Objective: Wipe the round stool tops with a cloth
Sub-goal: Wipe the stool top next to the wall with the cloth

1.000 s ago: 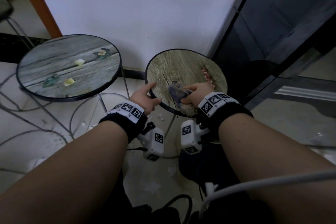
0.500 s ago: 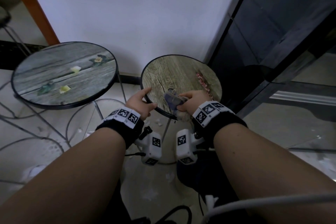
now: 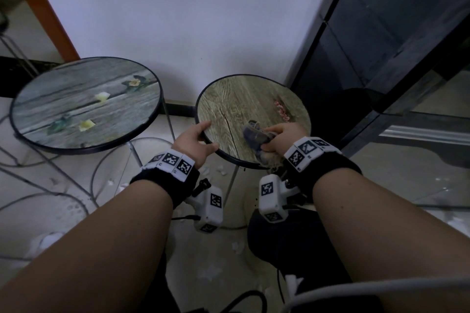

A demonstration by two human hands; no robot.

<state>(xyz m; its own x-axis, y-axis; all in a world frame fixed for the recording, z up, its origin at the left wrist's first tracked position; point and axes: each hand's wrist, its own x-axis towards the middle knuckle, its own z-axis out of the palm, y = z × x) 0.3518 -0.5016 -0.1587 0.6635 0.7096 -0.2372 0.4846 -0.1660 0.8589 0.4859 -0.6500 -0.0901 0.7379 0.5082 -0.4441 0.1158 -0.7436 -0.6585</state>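
Two round stools stand against the white wall. The right stool [image 3: 241, 99] has a brownish wood-grain top with a black rim. My left hand [image 3: 194, 138] grips its near-left rim, thumb on top. My right hand [image 3: 284, 136] holds a crumpled bluish-grey cloth [image 3: 255, 136] pressed on the near-right part of that top. The left stool [image 3: 84, 101] has a grey plank-print top with flower and leaf pictures, and neither hand touches it.
A dark glass cabinet [image 3: 381, 58] stands close on the right of the right stool. Thin metal legs and wire rings [image 3: 106, 173] sit under the stools. White scraps [image 3: 237, 246] lie on the tiled floor. An orange post [image 3: 43, 7] leans at far left.
The view has shifted slightly, so both stools sit a little lower in frame. My hands keep their places on the right stool; the cloth has barely moved.
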